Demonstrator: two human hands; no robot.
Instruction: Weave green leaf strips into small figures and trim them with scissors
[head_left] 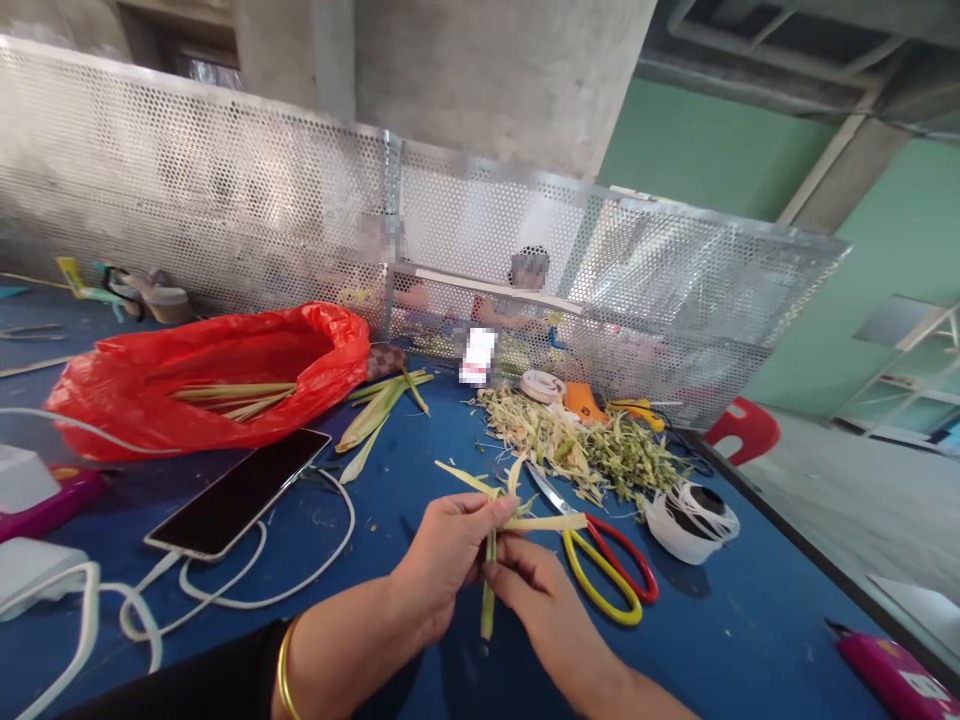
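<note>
Pale green-yellow leaf strips [551, 522] cross one another between my two hands, low over the blue table. My left hand [457, 535] is closed, its thumb pressing on the crossing of the strips. A gold bangle circles the left wrist. My right hand [529, 580] pinches the strips from below, just above a greener stalk end [487, 610] that points down toward me. The inner fingers are partly hidden behind the hands. Scissors [611, 570] with one red and one yellow handle lie just right of my right hand.
A red plastic bag [187, 430] holds long stalks; husk leaves [371, 415] lie beside it. A phone [240, 495] with white cables is at left. Leaf scraps [577, 445] and a white thread spool [690, 525] are at right. Behind a perforated metal screen [487, 220] people sit.
</note>
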